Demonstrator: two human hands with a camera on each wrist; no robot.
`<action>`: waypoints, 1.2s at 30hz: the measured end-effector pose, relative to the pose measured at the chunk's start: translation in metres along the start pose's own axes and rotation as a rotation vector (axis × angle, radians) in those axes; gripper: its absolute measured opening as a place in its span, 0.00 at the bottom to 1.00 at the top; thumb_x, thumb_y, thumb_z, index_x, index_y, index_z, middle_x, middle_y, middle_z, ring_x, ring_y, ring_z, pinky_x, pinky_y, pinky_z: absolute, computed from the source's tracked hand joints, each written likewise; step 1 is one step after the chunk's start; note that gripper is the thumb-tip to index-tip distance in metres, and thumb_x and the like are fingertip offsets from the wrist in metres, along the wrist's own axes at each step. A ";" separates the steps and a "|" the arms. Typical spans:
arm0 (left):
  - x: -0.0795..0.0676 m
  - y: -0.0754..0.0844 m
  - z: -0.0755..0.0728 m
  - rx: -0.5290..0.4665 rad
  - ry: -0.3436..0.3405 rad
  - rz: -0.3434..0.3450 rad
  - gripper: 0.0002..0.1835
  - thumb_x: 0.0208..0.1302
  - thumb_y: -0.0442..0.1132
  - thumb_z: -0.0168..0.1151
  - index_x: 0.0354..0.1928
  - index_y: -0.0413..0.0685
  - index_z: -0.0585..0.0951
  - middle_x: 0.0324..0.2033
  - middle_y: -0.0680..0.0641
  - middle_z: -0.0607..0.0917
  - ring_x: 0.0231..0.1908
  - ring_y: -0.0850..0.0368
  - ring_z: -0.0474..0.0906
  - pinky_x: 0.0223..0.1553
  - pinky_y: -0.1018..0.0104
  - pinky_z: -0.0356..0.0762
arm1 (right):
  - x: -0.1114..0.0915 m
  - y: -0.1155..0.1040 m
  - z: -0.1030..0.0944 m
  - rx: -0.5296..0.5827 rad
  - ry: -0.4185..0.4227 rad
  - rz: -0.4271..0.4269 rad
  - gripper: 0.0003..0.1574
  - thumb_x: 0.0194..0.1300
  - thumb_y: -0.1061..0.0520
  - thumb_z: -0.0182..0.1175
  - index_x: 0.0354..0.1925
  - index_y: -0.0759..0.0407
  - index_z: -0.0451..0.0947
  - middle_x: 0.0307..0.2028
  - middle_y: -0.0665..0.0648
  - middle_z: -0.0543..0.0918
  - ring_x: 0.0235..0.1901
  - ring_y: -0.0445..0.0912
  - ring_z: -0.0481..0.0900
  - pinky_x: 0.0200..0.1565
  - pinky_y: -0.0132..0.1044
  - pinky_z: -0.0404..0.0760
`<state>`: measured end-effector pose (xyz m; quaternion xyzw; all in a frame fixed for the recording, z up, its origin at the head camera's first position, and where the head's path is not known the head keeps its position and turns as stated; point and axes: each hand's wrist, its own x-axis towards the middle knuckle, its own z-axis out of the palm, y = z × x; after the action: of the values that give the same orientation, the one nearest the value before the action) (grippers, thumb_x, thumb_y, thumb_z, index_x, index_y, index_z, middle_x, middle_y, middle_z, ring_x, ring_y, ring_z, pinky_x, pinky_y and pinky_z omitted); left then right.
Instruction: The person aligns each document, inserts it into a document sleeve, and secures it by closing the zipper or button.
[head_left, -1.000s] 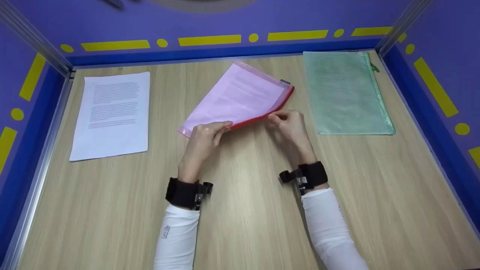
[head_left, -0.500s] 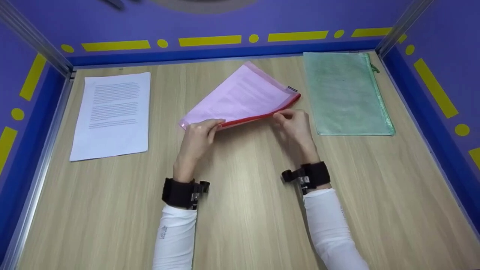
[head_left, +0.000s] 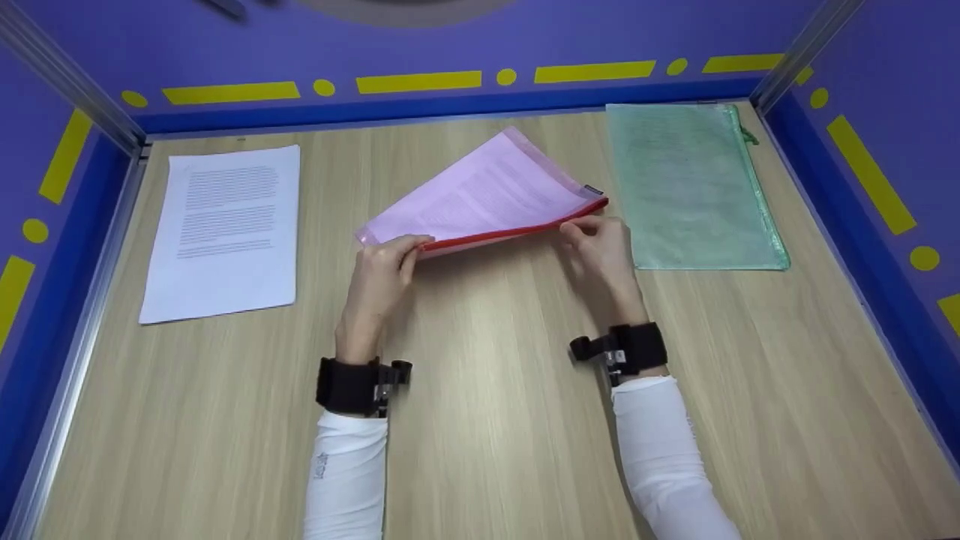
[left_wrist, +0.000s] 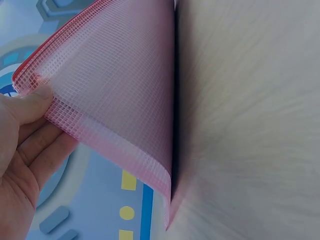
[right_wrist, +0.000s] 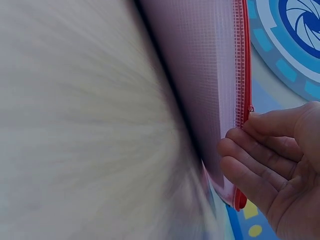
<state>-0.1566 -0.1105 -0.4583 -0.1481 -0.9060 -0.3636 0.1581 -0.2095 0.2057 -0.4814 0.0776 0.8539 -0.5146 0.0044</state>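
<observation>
A pink mesh zipper pouch (head_left: pixel 480 195) with printed sheets showing through it is at the middle of the table, its near edge raised. My left hand (head_left: pixel 379 277) pinches the pouch's near left corner, thumb (left_wrist: pixel 36 102) on the mesh and fingers behind. Along that edge runs a red zipper (head_left: pixel 502 234). With thumb and forefinger my right hand (head_left: pixel 600 244) pinches the zipper pull (right_wrist: pixel 251 108), toward the zipper's right end. The other right fingers curl loosely beside the mesh.
A stack of printed paper (head_left: pixel 225 232) lies at the left. At the back right is a green mesh zipper pouch (head_left: pixel 690 187), just right of my right hand. Blue panels (head_left: pixel 412 45) border the table at the back and sides.
My hands have spread apart, left hand leftward and right hand rightward, the right nearer the zipper's right end. The pouch has turned, its far corner and right end shifting right.
</observation>
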 end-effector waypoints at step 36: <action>-0.005 -0.023 -0.027 -0.071 0.105 -0.160 0.10 0.68 0.28 0.58 0.46 0.38 0.87 0.44 0.40 0.90 0.44 0.49 0.87 0.47 0.53 0.85 | 0.005 0.019 -0.038 0.015 0.148 0.162 0.16 0.67 0.54 0.60 0.47 0.62 0.86 0.41 0.56 0.87 0.39 0.41 0.81 0.40 0.28 0.79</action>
<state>-0.1559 -0.1462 -0.4552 -0.0615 -0.8920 -0.4140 0.1708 -0.2095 0.2482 -0.4810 0.1843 0.8388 -0.5120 -0.0175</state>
